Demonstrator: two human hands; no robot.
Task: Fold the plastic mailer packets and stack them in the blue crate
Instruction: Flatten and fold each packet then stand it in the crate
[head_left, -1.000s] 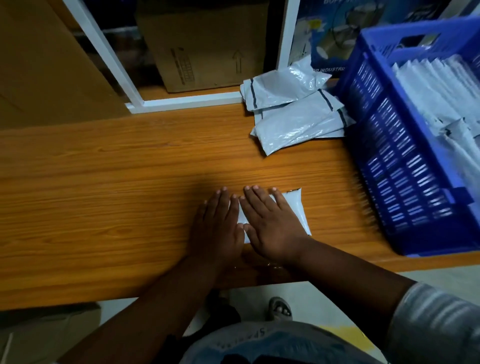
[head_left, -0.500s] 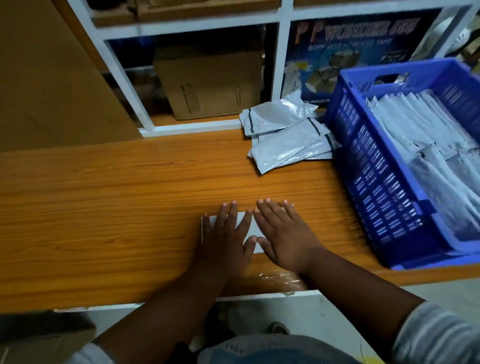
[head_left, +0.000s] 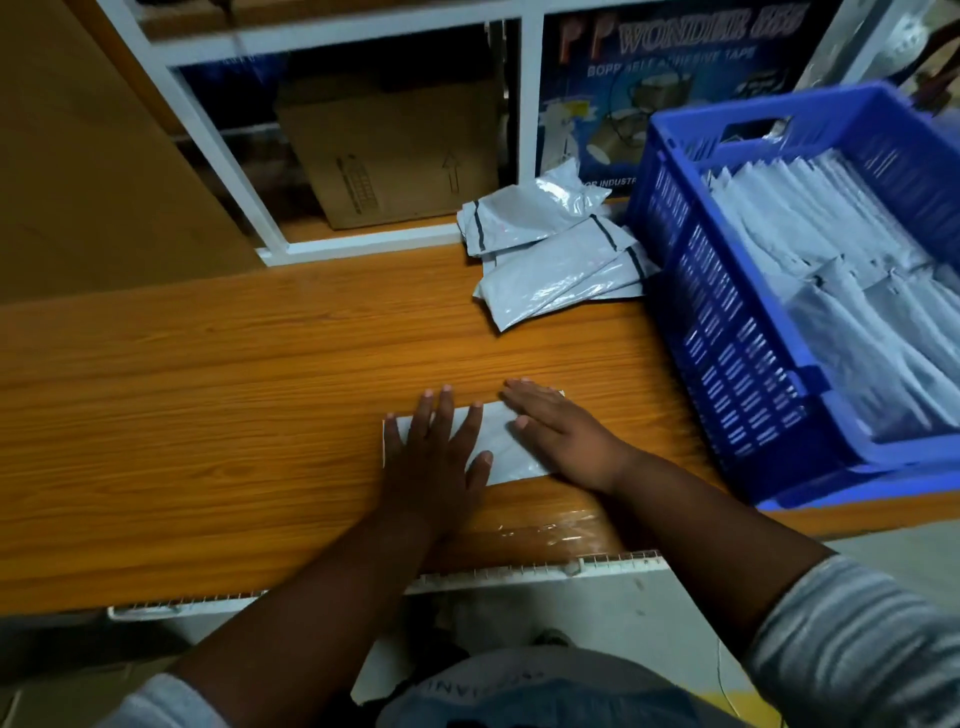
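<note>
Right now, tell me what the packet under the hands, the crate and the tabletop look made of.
Packet: thin grey-white plastic film, judging by its soft sheen and creases.
Blue crate: moulded rigid plastic, with slotted walls and uniform colour.
Tabletop: probably wood-grain laminate rather than solid wood; the printed-looking grain is glossy and a pale edge strip shows in front.

The scene is dim, with a warm cast on the table (head_left: 208, 395) and no strong light source in sight. A clear film at the table's near edge throws small glints. The forearms and both hands are dark and low in detail. The blue crate (head_left: 727, 332) at the right edge is smeared by motion blur, and the shelf frame (head_left: 270, 228) bows outward from wide-angle distortion.
</note>
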